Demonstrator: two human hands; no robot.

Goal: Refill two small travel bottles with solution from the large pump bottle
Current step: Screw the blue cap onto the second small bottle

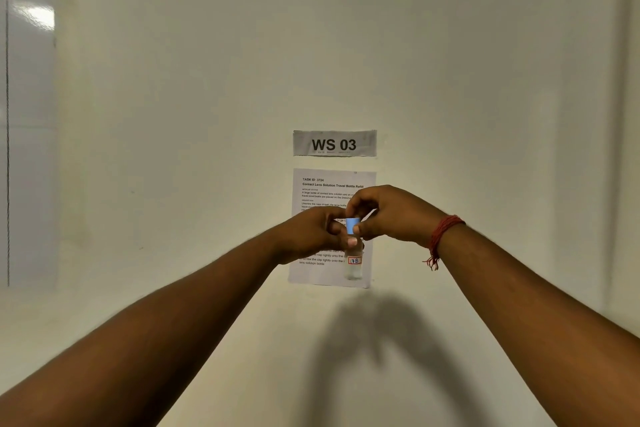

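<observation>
Up in front of the wall (450, 62): two bare arms, two hands, one small travel bottle (354, 262), one blue cap (352, 225). Left hand (313, 234) wrapped around the top part of the bottle, thumb pressed on its neck just under the cap. Right hand (388, 213) pinching the blue cap from above with fingers and thumb. Both hands grasping, close together, touching at the cap. Bottle held upright, clear, hanging down below the hands, with a small white label (354, 260) in a red box marked "7B". Cannot tell how full. One red thread band (440, 239) tied around the right wrist, loose ends dangling down. Behind the hands, two papers stuck on the wall: one small sign (334, 143) reading "WS 03" up above, and one printed task sheet (330, 184) right under it. Middle of the sheet hidden by the hands and the bottle, so only some lines readable. Far left, one shiny whiteboard (29, 132) with black lines and a bit of handwriting at the top. Below the hands, one dark shadow (381, 350) of the arms spread on the wall.
</observation>
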